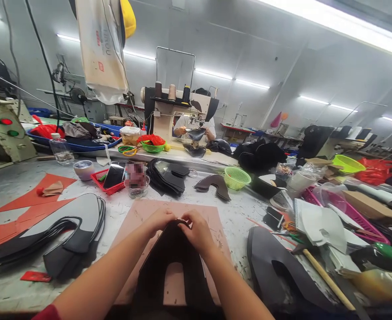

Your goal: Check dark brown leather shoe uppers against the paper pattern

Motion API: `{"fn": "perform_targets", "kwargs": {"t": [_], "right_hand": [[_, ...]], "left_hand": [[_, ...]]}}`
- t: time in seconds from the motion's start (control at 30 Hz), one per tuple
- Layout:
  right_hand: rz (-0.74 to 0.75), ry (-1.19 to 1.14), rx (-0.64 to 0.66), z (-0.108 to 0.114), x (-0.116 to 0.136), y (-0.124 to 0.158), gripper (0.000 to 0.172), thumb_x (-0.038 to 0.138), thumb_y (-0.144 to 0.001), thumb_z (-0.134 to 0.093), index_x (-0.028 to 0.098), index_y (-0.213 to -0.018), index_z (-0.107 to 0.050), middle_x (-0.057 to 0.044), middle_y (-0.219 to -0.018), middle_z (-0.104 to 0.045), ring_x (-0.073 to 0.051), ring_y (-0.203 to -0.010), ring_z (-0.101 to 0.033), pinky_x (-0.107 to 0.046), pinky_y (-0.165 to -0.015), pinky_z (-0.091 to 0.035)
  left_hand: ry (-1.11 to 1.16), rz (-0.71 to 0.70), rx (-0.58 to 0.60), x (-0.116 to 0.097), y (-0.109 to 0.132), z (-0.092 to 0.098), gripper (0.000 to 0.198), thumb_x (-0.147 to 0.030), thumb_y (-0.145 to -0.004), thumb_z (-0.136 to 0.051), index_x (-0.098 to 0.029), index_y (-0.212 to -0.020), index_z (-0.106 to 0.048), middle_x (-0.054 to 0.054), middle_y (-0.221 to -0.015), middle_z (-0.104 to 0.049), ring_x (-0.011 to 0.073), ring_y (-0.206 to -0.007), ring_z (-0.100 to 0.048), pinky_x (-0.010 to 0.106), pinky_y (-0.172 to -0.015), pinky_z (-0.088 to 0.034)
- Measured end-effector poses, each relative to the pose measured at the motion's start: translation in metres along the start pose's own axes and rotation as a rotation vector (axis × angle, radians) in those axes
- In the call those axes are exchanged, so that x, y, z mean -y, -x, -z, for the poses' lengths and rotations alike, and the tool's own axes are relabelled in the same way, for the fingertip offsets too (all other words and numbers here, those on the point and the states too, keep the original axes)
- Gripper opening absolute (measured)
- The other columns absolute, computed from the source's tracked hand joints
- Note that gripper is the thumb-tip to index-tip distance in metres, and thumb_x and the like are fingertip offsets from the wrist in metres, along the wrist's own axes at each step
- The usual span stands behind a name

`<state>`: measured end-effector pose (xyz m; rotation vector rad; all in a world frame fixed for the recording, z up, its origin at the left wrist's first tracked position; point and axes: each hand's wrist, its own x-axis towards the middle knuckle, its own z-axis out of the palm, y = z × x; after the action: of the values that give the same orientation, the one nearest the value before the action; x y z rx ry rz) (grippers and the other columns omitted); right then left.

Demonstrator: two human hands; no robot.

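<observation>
A black U-shaped leather-like piece (149, 271), shaped like a shoe upper, lies over a pink board (212, 218) at the front middle. My left hand (161, 220) is closed on its far rounded edge, with the fingertips partly hidden behind it. My right hand (196, 229) pinches the same edge from the other side, thumb on the near face and fingers bent over the top. To the left sits a stack of similar grey and black pieces (91, 226). Another dark stack (269, 258) lies right of my right forearm.
Behind the board are more dark pieces (169, 175), a green basket (236, 178) and a red tray (111, 182) with a phone. A hammer handle (329, 278) lies at right near white cut sheets (319, 222). A person works at a sewing machine (162, 115) opposite.
</observation>
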<state>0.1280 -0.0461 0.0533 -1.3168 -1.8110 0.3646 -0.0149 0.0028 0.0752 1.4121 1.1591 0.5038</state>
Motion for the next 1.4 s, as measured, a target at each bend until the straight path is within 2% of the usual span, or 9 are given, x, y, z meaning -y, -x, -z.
{"fn": "perform_targets", "kwargs": {"t": [0.27, 0.43, 0.53, 0.7, 0.83, 1.07, 1.17, 1.3, 1.4], "right_hand": [[-0.159, -0.082, 0.183, 0.010, 0.007, -0.017, 0.013, 0.007, -0.059, -0.058, 0.020, -0.057, -0.054, 0.004, -0.060, -0.054, -0.012, -0.059, -0.050, -0.023, -0.055, -0.039], [-0.138, -0.033, 0.222, 0.013, 0.009, -0.017, 0.014, 0.007, -0.061, -0.058, 0.020, -0.057, -0.054, 0.004, -0.060, -0.054, -0.012, -0.060, -0.050, -0.023, -0.055, -0.037], [-0.043, 0.099, 0.205, 0.010, 0.009, -0.011, 0.014, 0.007, -0.066, -0.055, 0.020, -0.062, -0.053, 0.002, -0.067, -0.054, -0.013, -0.065, -0.050, -0.024, -0.057, -0.037], [0.309, 0.505, 0.047, 0.000, 0.007, 0.009, 0.014, 0.010, -0.077, -0.045, 0.019, -0.071, -0.053, -0.004, -0.073, -0.055, -0.018, -0.070, -0.047, -0.029, -0.063, -0.035], [0.483, 0.561, -0.047, -0.006, 0.002, 0.029, 0.019, 0.008, -0.081, -0.039, 0.019, -0.073, -0.052, -0.004, -0.076, -0.056, -0.017, -0.073, -0.046, -0.029, -0.068, -0.033], [0.369, 0.400, -0.126, -0.018, -0.014, 0.033, 0.017, 0.009, -0.079, -0.043, 0.019, -0.087, -0.054, -0.003, -0.079, -0.059, -0.017, -0.076, -0.048, -0.030, -0.071, -0.034], [0.331, 0.419, -0.179, -0.020, -0.017, 0.030, 0.014, 0.011, -0.077, -0.047, 0.020, -0.078, -0.057, -0.004, -0.079, -0.060, -0.017, -0.078, -0.049, -0.031, -0.070, -0.036], [0.551, 0.442, -0.086, -0.011, 0.002, 0.043, 0.021, 0.007, -0.079, -0.039, 0.019, -0.071, -0.054, -0.005, -0.095, -0.062, -0.016, -0.090, -0.052, -0.034, -0.089, -0.033], [0.667, 0.360, 0.092, 0.008, 0.025, 0.063, 0.027, 0.006, -0.083, -0.031, 0.019, -0.069, -0.051, -0.001, -0.073, -0.065, -0.011, -0.066, -0.056, -0.035, -0.099, -0.028]], "left_hand": [[-0.130, -0.046, 0.008, 0.007, -0.003, -0.001, 0.030, -0.039, -0.053, -0.057, -0.018, -0.042, -0.040, -0.007, -0.041, -0.028, 0.0072, -0.041, -0.027, 0.022, -0.043, -0.014], [-0.170, -0.050, -0.024, 0.008, -0.001, -0.003, 0.032, -0.038, -0.055, -0.058, -0.018, -0.040, -0.039, -0.007, -0.039, -0.028, 0.0073, -0.039, -0.027, 0.023, -0.042, -0.013], [-0.168, -0.058, -0.040, 0.007, 0.001, -0.005, 0.031, -0.038, -0.055, -0.058, -0.018, -0.040, -0.039, -0.007, -0.040, -0.028, 0.0071, -0.040, -0.026, 0.023, -0.042, -0.013], [-0.138, -0.069, -0.048, 0.009, -0.003, -0.005, 0.027, -0.040, -0.053, -0.053, -0.018, -0.043, -0.042, -0.007, -0.042, -0.031, 0.0078, -0.043, -0.027, 0.023, -0.043, -0.017], [-0.126, -0.082, -0.071, 0.015, -0.010, 0.000, 0.031, -0.047, -0.050, -0.053, -0.018, -0.046, -0.042, -0.007, -0.045, -0.034, 0.0086, -0.046, -0.029, 0.023, -0.045, -0.019], [-0.146, -0.134, -0.023, 0.015, -0.007, -0.006, 0.040, -0.057, -0.055, -0.049, -0.017, -0.052, -0.046, -0.006, -0.049, -0.039, 0.0101, -0.049, -0.035, 0.023, -0.047, -0.027], [-0.206, -0.146, -0.019, 0.018, -0.012, -0.010, 0.037, -0.053, -0.053, -0.054, -0.016, -0.053, -0.053, -0.005, -0.049, -0.044, 0.0106, -0.050, -0.039, 0.022, -0.048, -0.029], [-0.333, -0.141, -0.134, 0.027, -0.034, 0.010, 0.030, -0.046, -0.055, -0.054, -0.016, -0.049, -0.052, -0.005, -0.045, -0.044, 0.0116, -0.049, -0.040, 0.023, -0.048, -0.029], [-0.441, -0.144, -0.277, 0.035, -0.052, 0.040, 0.030, -0.043, -0.062, -0.048, -0.017, -0.049, -0.052, -0.004, -0.045, -0.046, 0.0137, -0.050, -0.044, 0.024, -0.048, -0.030]]}}
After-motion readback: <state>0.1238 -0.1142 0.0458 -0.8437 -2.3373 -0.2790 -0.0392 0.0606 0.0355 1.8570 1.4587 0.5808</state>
